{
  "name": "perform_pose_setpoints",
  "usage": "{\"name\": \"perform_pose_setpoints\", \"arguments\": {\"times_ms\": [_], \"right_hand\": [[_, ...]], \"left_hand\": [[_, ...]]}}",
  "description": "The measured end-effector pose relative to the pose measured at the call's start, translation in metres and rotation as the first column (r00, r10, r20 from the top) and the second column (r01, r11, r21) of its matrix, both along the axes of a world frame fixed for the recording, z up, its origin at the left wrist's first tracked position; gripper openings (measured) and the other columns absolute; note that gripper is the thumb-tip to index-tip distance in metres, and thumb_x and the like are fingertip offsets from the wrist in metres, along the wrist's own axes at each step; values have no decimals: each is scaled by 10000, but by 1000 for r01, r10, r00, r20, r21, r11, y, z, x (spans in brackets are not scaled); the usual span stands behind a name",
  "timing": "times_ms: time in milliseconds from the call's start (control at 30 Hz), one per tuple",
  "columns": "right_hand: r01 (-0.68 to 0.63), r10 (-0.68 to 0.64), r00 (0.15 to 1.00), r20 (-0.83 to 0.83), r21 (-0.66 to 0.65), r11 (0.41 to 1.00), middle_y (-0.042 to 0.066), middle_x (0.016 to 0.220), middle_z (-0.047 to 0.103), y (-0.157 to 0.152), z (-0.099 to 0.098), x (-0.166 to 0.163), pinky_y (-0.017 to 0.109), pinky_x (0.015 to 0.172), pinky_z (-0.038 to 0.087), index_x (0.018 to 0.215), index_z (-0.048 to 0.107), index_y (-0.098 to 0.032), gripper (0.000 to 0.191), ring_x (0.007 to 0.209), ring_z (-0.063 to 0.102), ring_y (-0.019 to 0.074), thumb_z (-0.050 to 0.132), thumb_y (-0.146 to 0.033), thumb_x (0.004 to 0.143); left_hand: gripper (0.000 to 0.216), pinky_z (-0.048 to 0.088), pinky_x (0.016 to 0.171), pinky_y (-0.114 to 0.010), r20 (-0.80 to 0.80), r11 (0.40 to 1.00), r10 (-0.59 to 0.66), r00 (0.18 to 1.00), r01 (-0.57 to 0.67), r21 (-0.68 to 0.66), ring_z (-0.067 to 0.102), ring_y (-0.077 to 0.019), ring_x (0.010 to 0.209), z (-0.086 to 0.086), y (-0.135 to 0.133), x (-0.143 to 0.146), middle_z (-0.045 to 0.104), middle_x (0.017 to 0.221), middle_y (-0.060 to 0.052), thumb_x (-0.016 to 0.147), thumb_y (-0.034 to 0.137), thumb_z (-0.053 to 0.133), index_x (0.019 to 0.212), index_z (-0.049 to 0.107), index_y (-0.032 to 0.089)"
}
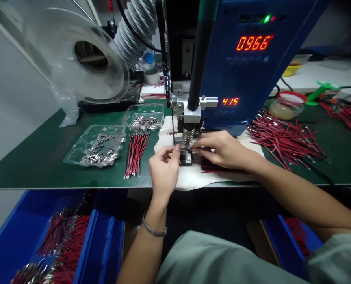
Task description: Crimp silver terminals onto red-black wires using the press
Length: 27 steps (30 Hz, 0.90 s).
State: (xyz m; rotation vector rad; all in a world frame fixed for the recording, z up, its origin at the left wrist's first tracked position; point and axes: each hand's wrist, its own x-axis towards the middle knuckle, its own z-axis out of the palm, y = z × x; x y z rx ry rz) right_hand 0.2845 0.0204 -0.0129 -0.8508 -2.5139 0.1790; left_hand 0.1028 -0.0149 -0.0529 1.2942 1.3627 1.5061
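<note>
My left hand point(164, 167) is pinched closed at the small metal fixture point(186, 156) under the machine's pressing head point(188, 136); what its fingertips hold is too small to make out. From the right, my right hand point(222, 148) reaches to the same fixture, fingers closed on a thin red wire point(203, 150). Beneath that hand lies a bundle of red wires point(213, 167) on a white cloth point(193, 179).
A blue machine point(246, 67) shows red digits 0966 and 415. Two clear trays of metal terminals point(100, 148) point(144, 120) and a red wire bundle point(136, 152) lie left. A large pile of red wires point(284, 142) lies right. Blue bins point(45, 244) of finished wires sit below the table.
</note>
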Motion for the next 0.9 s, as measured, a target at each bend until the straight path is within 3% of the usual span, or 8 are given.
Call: {"name": "perform_pose_setpoints", "arguments": {"times_ms": [633,800,833,900], "right_hand": [[13,-16,999,-39,-73,997,73,835,685,-2,7,-1,243,667,431,938,698,-141,187,716,609,147,526,-194,887],[19,-24,996,-89,-50,999,49,854,726,-24,23,0,253,682,465,905,707,-167,143,740,656,151,575,-200,863],[4,-11,989,-147,-49,999,36,832,729,-33,25,-3,250,667,477,888,707,-178,124,716,659,143,591,-203,854],[4,-23,964,-266,-72,997,24,834,739,-52,25,-11,252,664,504,885,705,-200,116,706,669,138,595,-189,850]], "left_hand": [[292,356,522,-220,19,1000,16,1000,-16,24,463,-105,528,3,-1,1,536,578,-2,799,425,628,764,647,135],[406,334,505,-237,6,954,246,969,-244,176,389,-101,462,1,-38,3,435,518,9,932,411,395,697,619,167],[398,356,525,-244,-39,952,235,971,-222,211,424,-111,484,0,-49,3,459,527,-4,932,391,396,698,628,168],[264,399,557,-255,-147,975,77,986,-44,216,509,-133,554,-5,-70,6,589,652,-46,888,342,493,814,674,165]]}}
